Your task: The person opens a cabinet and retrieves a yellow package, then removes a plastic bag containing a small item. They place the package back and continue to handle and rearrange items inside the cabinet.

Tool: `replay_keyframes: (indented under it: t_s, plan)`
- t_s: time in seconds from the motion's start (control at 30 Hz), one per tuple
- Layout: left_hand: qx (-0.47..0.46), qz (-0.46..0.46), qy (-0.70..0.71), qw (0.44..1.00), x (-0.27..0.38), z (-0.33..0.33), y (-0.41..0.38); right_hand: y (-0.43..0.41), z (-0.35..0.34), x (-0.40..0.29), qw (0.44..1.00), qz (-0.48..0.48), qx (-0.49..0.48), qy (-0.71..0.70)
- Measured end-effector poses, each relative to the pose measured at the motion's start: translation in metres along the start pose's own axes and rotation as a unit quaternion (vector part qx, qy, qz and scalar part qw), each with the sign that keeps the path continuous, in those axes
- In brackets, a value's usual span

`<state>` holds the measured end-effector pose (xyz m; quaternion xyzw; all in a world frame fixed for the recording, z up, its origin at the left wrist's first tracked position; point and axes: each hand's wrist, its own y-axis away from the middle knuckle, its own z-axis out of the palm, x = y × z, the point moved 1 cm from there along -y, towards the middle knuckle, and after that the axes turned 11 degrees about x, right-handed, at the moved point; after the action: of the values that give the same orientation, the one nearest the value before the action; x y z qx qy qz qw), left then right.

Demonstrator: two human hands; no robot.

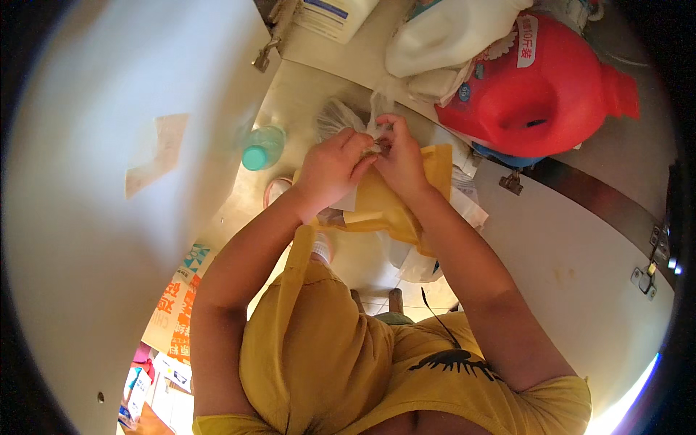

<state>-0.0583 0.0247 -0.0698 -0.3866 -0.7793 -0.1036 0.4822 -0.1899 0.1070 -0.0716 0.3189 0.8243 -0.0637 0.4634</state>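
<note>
Between my two hands is a clear plastic bag [342, 117], its thin film bunched up and its handles standing out above the fingers. My left hand [334, 166] pinches the gathered film from the left. From the other side my right hand [401, 157] holds the same bunch, with the fingertips of both hands close together. What the plastic bag contains is hidden. Just below the hands lies a yellow bag or pouch [383, 212], partly covered by my right forearm. Left of my left hand stands a clear bottle with a turquoise cap [254, 157].
A large red jug [533, 92] and a white plastic jug [451, 38] stand on the cabinet shelf at upper right. Open white cabinet doors flank me, the left door [109, 244] and the right door [565, 239]. A printed carton [176, 315] is at lower left.
</note>
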Motion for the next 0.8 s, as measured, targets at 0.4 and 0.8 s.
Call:
replay_keyframes:
  t_s: [0.4, 0.8]
  plan:
    - [0.071, -0.067, 0.08, 0.992, 0.009, 0.001, -0.005, -0.004, -0.001, 0.009, 0.999, -0.001, -0.014, 0.048]
    - [0.12, -0.185, 0.209, 0.953, -0.024, 0.0, 0.012, -0.008, -0.002, 0.002, 0.995, 0.066, 0.031, -0.067]
